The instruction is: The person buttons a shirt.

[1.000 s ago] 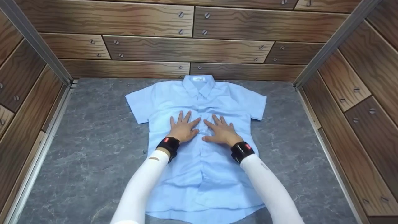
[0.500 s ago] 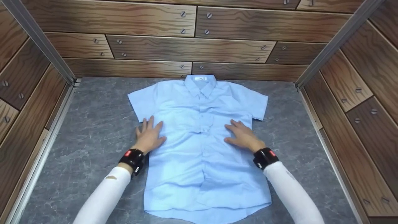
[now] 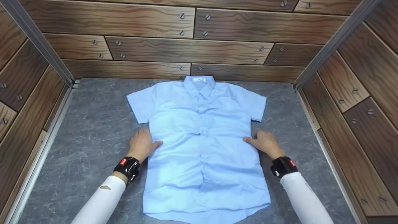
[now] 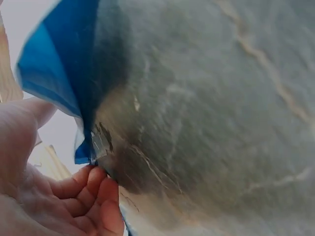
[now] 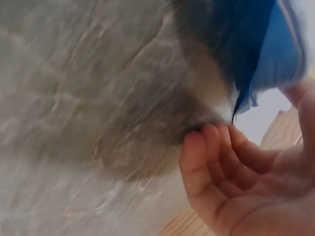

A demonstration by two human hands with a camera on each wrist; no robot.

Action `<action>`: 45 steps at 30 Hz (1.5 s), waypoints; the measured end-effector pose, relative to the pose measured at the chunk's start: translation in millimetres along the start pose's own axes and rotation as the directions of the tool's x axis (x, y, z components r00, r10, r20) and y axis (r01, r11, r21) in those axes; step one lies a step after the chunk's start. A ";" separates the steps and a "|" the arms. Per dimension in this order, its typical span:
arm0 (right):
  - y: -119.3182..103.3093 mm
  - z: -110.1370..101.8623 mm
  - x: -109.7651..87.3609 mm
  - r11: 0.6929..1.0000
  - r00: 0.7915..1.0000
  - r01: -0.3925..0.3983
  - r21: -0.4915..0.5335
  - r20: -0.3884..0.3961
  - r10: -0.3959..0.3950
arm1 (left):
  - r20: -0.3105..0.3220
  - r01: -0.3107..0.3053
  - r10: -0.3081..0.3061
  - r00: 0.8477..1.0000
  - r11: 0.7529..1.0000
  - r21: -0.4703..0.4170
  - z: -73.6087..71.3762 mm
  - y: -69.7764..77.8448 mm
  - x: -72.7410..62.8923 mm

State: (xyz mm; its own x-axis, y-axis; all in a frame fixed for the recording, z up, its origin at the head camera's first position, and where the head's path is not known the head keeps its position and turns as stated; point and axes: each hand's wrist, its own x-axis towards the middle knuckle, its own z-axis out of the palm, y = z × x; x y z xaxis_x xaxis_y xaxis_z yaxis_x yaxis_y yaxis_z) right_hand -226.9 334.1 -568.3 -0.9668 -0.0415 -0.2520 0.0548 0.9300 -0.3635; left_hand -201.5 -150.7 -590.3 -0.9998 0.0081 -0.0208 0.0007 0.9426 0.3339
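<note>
A light blue short-sleeved button-up shirt [image 3: 177, 155] lies front up and spread flat, with its collar at the far end. At its left side edge, my left hand [image 3: 141, 145] holds the cloth, thumb over the fabric and the other fingers curled in at the edge. My right hand [image 3: 265, 143] mirrors this at the opposite side edge. In the left wrist view, curled fingers [image 4: 96, 196] meet the lower edge of the blue cloth [image 4: 59, 69]. The right wrist view has curled fingers [image 5: 211, 157] beside the raised cloth [image 5: 275, 54], whose fold partly hides the thumb.
The shirt lies on a grey marbled surface [image 3: 93, 130]. Wood-patterned panels [image 3: 149, 48] rise behind it and on both sides, with metal rails [image 3: 37, 43] along the corners. Shallow wrinkles cross the shirt's middle.
Both hands have slid from the middle of the shirt outward to its two side edges. Their spread fingers have curled in at the edges. The shirt has stayed in place.
</note>
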 end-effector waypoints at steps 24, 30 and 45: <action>4.4 -12.9 4.6 0.833 0.998 0.017 0.552 0.044 -0.050 | 0.215 0.217 -0.080 0.973 0.630 -0.746 -12.4 -5.1 10.7; 1.6 -17.7 6.5 0.808 0.998 0.035 0.589 -0.060 0.001 | 0.246 0.307 -0.189 0.951 0.459 -0.834 -14.8 -3.2 18.3; 4.1 -22.0 2.2 0.620 0.982 0.053 0.783 -0.153 0.110 | 0.153 0.190 -0.187 0.970 0.202 -0.961 -26.3 -2.9 20.3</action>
State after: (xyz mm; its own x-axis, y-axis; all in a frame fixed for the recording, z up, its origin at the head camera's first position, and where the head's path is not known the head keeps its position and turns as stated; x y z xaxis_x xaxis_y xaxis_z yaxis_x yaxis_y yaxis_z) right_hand -234.3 345.9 -550.6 -0.9817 0.1174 -0.1500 0.1783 0.2889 -0.9406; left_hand -222.4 -162.1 -566.8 -0.9668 -0.1177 -0.2270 -0.2117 -0.1290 0.9688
